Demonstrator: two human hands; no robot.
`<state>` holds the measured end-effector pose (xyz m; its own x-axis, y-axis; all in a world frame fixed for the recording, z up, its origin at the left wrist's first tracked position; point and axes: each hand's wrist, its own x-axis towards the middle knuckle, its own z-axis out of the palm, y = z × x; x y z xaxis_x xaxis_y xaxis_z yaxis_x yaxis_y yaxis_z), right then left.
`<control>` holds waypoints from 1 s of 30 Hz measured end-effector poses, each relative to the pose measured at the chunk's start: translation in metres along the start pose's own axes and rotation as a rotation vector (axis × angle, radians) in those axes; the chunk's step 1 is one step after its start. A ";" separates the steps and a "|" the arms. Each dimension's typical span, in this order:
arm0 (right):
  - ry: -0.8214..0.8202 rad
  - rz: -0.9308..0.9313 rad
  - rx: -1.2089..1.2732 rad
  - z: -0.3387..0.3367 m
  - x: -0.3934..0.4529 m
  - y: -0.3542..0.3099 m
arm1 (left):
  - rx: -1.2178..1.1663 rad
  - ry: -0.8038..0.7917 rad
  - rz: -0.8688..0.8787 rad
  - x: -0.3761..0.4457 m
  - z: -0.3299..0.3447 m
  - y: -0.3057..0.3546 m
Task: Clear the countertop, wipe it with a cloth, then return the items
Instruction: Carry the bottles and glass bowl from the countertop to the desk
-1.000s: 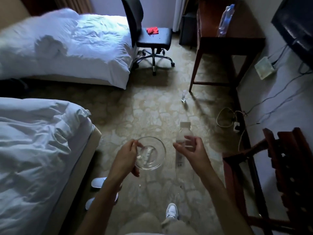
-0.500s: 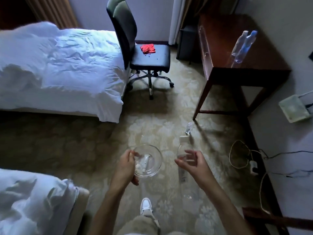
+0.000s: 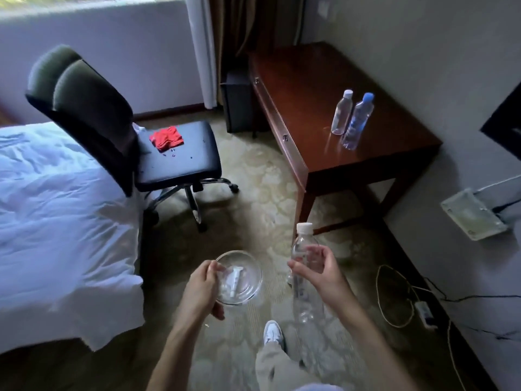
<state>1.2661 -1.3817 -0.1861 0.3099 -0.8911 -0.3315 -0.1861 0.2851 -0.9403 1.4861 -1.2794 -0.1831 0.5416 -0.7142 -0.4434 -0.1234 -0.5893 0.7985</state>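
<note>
While the left hand (image 3: pixel 204 289) pinches the near rim of a glass bowl (image 3: pixel 239 277) between thumb and fingers, the right hand (image 3: pixel 321 273) is wrapped around the upper part of a clear bottle (image 3: pixel 303 277), cap up, so both hands are full and off the table (image 3: pixel 332 88). That table lies well ahead and to the right of the right hand, with two more bottles (image 3: pixel 351 119) standing touching on it. A red cloth (image 3: pixel 166 139) rests on the chair (image 3: pixel 174 153), ahead and left of the left hand. Judging by this, items are going back. The bowl is the weak point: a one-sided rim grip lets it tip, and the small white item (image 3: pixel 235 279) inside could slide out. Cables (image 3: pixel 394 294) loop on the floor just right of the right hand and could catch a foot. Setting the held bottle down close to the standing pair could knock them over.
</note>
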 end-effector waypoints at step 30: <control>0.978 0.132 0.233 -0.066 0.497 -0.097 | 0.717 -0.650 0.449 0.596 0.237 0.378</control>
<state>1.3763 -1.8755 -0.2549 -0.6189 -0.7160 -0.3231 0.0553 0.3706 -0.9272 1.5651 -2.0177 -0.2426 -0.1963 -0.8610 -0.4693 -0.7767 -0.1556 0.6103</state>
